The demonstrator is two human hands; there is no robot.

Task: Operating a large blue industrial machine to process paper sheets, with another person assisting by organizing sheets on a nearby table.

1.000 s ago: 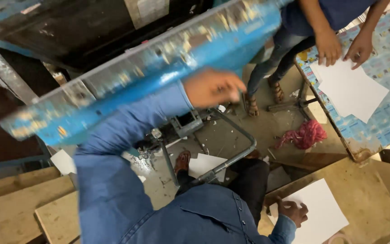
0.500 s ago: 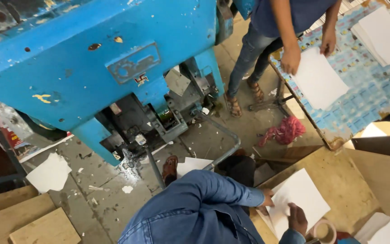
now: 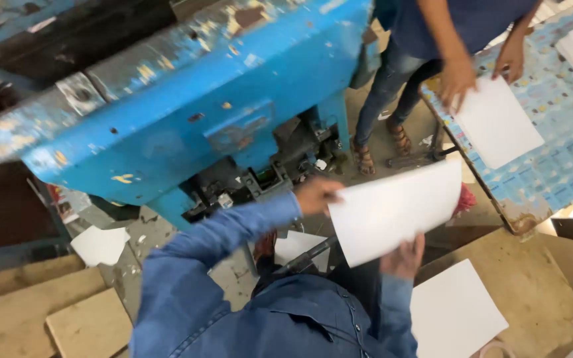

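The white sheet (image 3: 396,209) is up in the air, held between two hands. The left hand (image 3: 316,195) pinches its left edge, right beside the blue machine (image 3: 187,106). The right hand (image 3: 402,255) grips the bottom edge from below. The long side of the sheet runs from the left hand up and away to the right. The left hand is nearer the machine.
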